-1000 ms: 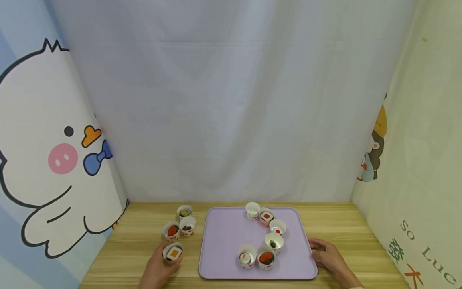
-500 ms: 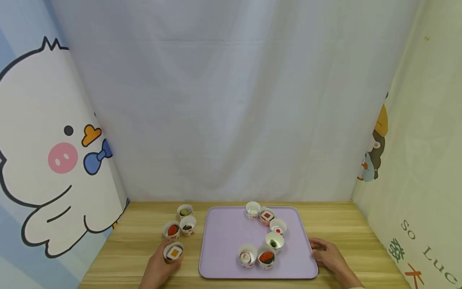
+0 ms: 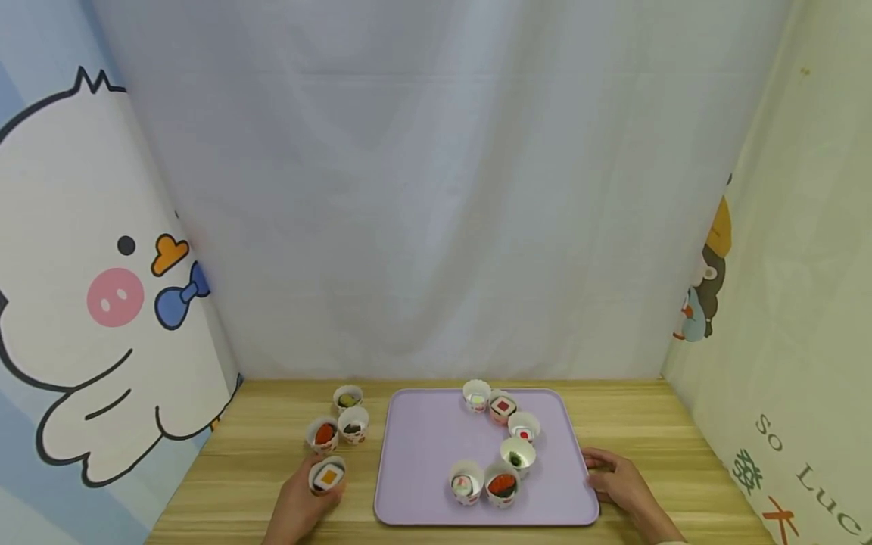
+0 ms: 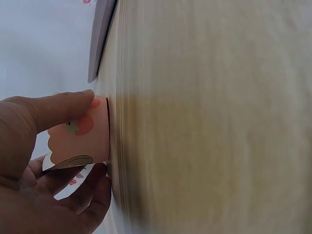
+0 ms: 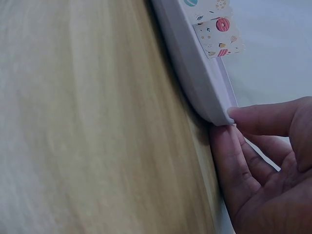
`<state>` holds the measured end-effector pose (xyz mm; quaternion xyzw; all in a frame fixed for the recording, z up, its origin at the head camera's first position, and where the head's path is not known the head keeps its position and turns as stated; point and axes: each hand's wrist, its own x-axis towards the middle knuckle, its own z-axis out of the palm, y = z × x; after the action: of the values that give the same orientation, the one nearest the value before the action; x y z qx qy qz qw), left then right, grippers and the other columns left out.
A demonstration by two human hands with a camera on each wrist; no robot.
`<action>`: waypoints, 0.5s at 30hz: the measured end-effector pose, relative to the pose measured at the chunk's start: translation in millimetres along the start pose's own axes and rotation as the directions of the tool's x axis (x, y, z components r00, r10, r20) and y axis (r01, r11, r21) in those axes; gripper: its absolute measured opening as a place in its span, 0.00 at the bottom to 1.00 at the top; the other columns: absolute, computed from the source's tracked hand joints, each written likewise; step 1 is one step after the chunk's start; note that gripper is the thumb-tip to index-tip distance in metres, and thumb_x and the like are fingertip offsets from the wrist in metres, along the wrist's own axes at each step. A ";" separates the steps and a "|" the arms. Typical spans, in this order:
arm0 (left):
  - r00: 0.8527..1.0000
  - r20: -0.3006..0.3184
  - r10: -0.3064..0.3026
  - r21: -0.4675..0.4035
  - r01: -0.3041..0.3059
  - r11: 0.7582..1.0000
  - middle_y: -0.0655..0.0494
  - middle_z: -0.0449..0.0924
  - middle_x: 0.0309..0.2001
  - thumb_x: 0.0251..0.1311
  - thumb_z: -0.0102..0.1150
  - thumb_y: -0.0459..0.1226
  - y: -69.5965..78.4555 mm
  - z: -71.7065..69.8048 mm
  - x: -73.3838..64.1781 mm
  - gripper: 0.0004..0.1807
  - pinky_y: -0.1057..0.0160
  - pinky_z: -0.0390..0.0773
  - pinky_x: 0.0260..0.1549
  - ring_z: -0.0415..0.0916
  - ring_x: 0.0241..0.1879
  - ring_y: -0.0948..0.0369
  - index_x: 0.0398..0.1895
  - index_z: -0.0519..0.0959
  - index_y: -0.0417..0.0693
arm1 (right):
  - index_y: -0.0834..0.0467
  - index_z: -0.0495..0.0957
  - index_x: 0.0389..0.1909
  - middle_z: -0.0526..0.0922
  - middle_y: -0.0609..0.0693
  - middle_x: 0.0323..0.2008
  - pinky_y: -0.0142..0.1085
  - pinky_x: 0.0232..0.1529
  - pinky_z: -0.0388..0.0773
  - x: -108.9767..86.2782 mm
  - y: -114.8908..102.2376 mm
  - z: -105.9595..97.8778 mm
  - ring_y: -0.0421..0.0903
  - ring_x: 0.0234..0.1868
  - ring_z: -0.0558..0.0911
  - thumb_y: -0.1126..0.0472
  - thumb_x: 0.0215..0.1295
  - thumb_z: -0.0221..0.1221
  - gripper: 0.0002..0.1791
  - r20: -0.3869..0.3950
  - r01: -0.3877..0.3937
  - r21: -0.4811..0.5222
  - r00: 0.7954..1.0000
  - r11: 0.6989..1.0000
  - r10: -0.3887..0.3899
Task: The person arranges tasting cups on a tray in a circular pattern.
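My left hand point(image 3: 297, 499) grips a paper cup holding a sushi piece point(image 3: 328, 477), white with an orange square centre, at the table's left. Up close in the left wrist view, thumb and fingers lie on either side of the pink paper cup point(image 4: 80, 134), whose base is at the wooden surface. At the right edge of the lilac tray point(image 3: 415, 446), my right hand point(image 3: 623, 484) pinches the rim. The right wrist view has the thumb on top of the tray rim point(image 5: 195, 73) and fingers below and beside it.
Several sushi cups stand on the tray's right half, among them a red-topped one point(image 3: 502, 485) and one at the back point(image 3: 477, 397). Three more cups, one with red topping point(image 3: 323, 434), cluster just beyond my left hand. A pale curtain point(image 3: 436, 227) backs the wooden table point(image 3: 633, 416).
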<state>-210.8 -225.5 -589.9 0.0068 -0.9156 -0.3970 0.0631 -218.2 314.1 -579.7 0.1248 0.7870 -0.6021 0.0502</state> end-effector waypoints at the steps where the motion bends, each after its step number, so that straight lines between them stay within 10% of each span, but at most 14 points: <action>1: 1.000 0.000 -0.007 0.004 0.007 1.000 0.42 0.83 0.48 0.39 0.77 0.35 -0.4 0.2 0.5 0.37 0.53 0.77 0.43 0.79 0.44 0.51 0.58 0.73 0.39 | 0.73 0.69 0.62 0.79 0.60 0.46 0.41 0.34 0.84 0.2 0.1 -0.2 0.46 0.36 0.81 0.79 0.50 0.57 0.33 0.004 0.004 -0.003 1.000 1.000 -0.004; 15: 0.998 0.010 -0.069 0.002 0.069 0.998 0.50 0.84 0.43 0.40 0.76 0.38 5.5 -3.6 -3.7 0.33 0.60 0.74 0.36 0.77 0.38 0.59 0.54 0.76 0.44 | 0.73 0.70 0.62 0.80 0.61 0.47 0.42 0.35 0.84 0.7 1.8 0.0 0.47 0.38 0.82 0.77 0.50 0.58 0.33 -0.004 0.011 -0.018 1.000 1.000 -0.011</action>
<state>-206.5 -224.1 -583.8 0.0364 -0.9154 -0.3984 0.0446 -218.4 314.7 -581.5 0.1213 0.7932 -0.5949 0.0462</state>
